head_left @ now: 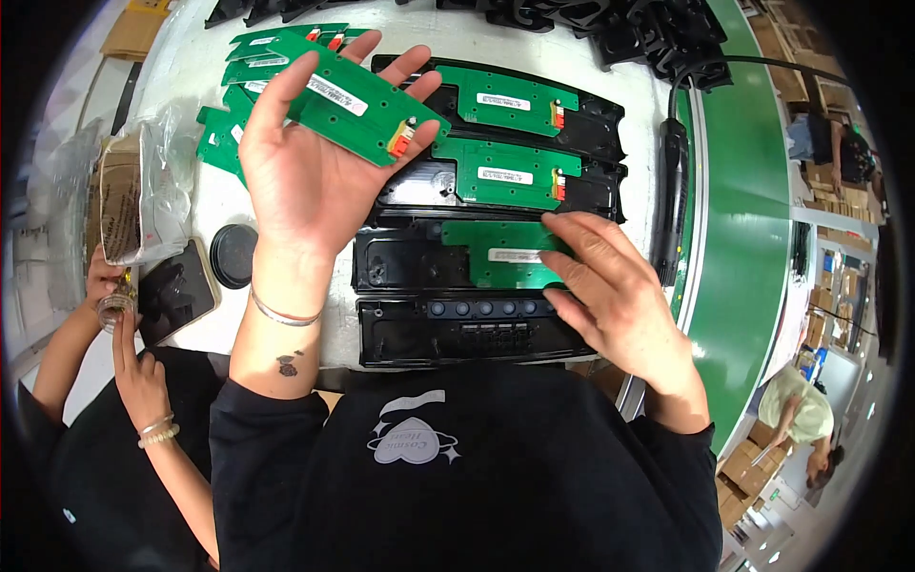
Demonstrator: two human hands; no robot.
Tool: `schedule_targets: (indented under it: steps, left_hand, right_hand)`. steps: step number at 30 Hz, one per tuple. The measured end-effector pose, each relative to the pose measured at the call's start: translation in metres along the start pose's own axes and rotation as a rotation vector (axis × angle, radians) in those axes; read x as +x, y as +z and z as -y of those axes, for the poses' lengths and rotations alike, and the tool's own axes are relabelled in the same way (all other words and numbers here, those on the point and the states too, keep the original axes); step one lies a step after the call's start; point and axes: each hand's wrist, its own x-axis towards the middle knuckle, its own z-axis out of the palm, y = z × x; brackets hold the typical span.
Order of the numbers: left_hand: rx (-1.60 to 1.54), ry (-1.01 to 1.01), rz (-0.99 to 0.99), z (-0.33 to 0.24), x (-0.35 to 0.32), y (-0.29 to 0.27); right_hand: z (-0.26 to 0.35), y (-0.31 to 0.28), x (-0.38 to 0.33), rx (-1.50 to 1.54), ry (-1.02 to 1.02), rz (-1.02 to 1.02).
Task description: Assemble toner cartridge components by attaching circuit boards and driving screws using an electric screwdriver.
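Note:
My left hand (319, 181), palm up, holds a green circuit board (357, 105) with a white label and a red-and-yellow connector between thumb and fingers. My right hand (620, 286) grips the right end of another green circuit board (486, 238), which lies over a long black plastic housing (405, 255). Its fingers cover that board's connector end. Farther off, two more housings carry a circuit board (534, 112) and a second circuit board (496, 195). Closest to me is a black housing (419, 338) with a row of round dark buttons and no board on it.
Loose circuit boards (221, 133) pile at the far left. A black round lid (233, 255) and a phone-like dark slab (176, 291) lie at left, near a co-worker's hands (133, 353). At right hangs a black power screwdriver (672, 191). Black plastic parts (658, 43) sit far back.

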Motion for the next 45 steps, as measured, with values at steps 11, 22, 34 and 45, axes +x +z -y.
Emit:
schedule_targets:
  steps: [11,22,34,45]
  left_hand:
    - [0.005,-0.008,0.013,0.005,-0.004,0.0]
    - [-0.083,-0.069,0.112,0.002,-0.001,0.0]
    - [-0.097,-0.1,0.135,0.002,-0.001,-0.005]
    - [-0.103,-0.086,0.184,-0.005,0.003,-0.005]
  right_hand:
    - [0.006,0.019,-0.003,0.025,0.004,-0.07]
    - [-0.011,0.02,-0.016,0.017,-0.001,-0.096]
    - [-0.009,0.028,-0.017,0.036,-0.011,-0.14]
    - [0.021,0.057,0.011,-0.04,-0.092,-0.179]
